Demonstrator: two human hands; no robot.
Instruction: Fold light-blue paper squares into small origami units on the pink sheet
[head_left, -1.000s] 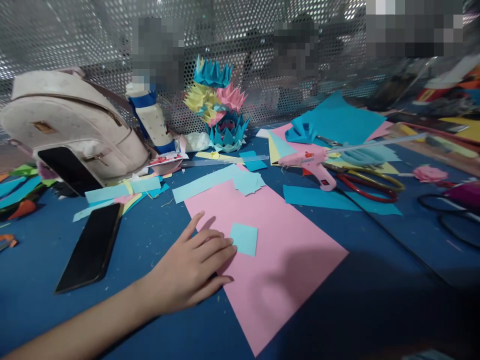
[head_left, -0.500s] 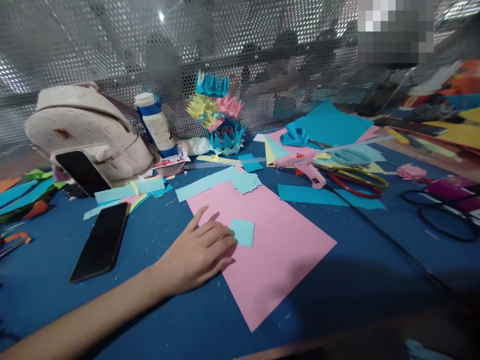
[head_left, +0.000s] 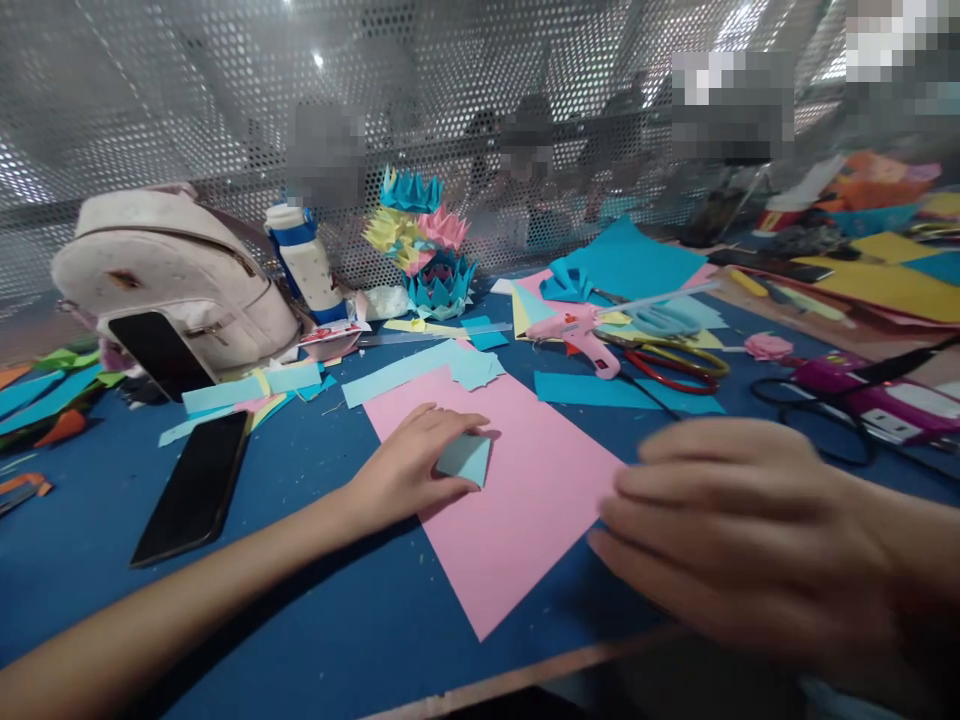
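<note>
the left hand [head_left: 409,460] spreads thumb and fingers around a small light-blue square [head_left: 465,460], above a pink sheet [head_left: 517,520] on the blue bench [head_left: 337,620]. the right hand [head_left: 750,530], blurred, hangs with bent fingers near the sheet's right corner; whether it holds anything cannot be told. a dark phone [head_left: 191,490] lies left of the sheet, a pink glue gun [head_left: 566,328] beyond it. farther back stand a pale backpack [head_left: 172,280], a white-and-blue bottle [head_left: 309,268] and stacked paper flowers [head_left: 442,285].

no legible text, labels, brands, numbers
</note>
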